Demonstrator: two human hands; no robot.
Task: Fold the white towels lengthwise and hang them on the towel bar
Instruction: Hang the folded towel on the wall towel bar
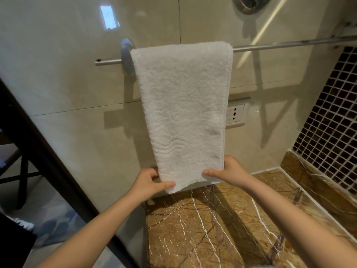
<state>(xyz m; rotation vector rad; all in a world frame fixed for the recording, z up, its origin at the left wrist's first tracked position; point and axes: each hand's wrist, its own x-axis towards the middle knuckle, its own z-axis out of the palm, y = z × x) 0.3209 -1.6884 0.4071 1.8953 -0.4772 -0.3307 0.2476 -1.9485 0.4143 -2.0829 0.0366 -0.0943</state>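
A white towel [183, 105], folded into a long strip, hangs over the chrome towel bar [289, 44] on the beige tiled wall, close to the bar's left bracket [126, 55]. My left hand [149, 183] pinches the towel's lower left corner, thumb in front. My right hand [229, 172] pinches the lower right corner the same way. The towel's bottom edge hangs just above the counter. The layer behind the front one is hidden.
A brown veined marble counter [222, 229] lies below the towel. A wall socket [235, 114] sits right of the towel. Dark mosaic tiles [332, 122] cover the right wall. A dark door frame [48, 161] runs down the left. A round chrome fitting [251, 2] is at the top.
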